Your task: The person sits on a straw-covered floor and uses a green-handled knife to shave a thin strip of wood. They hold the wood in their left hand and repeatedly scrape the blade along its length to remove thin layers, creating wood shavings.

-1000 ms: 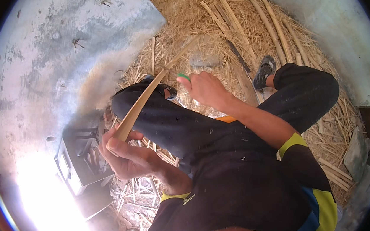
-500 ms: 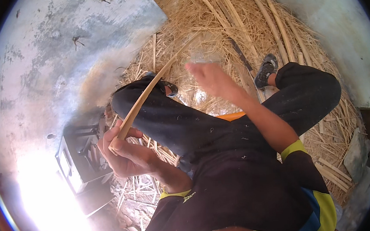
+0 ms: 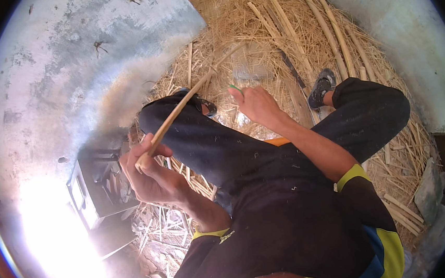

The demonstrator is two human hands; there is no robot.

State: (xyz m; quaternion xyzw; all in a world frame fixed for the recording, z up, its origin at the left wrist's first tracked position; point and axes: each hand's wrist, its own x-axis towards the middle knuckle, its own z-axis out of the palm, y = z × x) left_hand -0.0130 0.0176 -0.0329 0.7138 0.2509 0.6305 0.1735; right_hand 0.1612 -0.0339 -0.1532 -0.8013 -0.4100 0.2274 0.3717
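Observation:
My left hand (image 3: 158, 180) is closed around the near end of a long, pale strip of wood or bamboo (image 3: 179, 107). The strip slants up and away to the right, over my left knee, its far end reaching above the straw. In front of my lap, apart from the strip, my right hand (image 3: 259, 106) is closed, its fingers curled. A thin green edge (image 3: 236, 89) shows by its thumb; whatever else sits in that hand is hidden. Something orange (image 3: 277, 141) shows between my thighs, mostly covered.
Straw and shavings (image 3: 223, 18) cover the floor around my feet. Several long split strips (image 3: 335, 36) lie at the far right, and a dark, narrow blade-like piece (image 3: 293, 69) rests near my right shoe (image 3: 323, 86). Pale walls (image 3: 65, 62) stand on both sides; a stone (image 3: 429, 188) is at right.
My right hand has drawn slightly nearer and turned, and the green edge by its thumb now shows. The strip's near end has shifted slightly away from me with my left hand.

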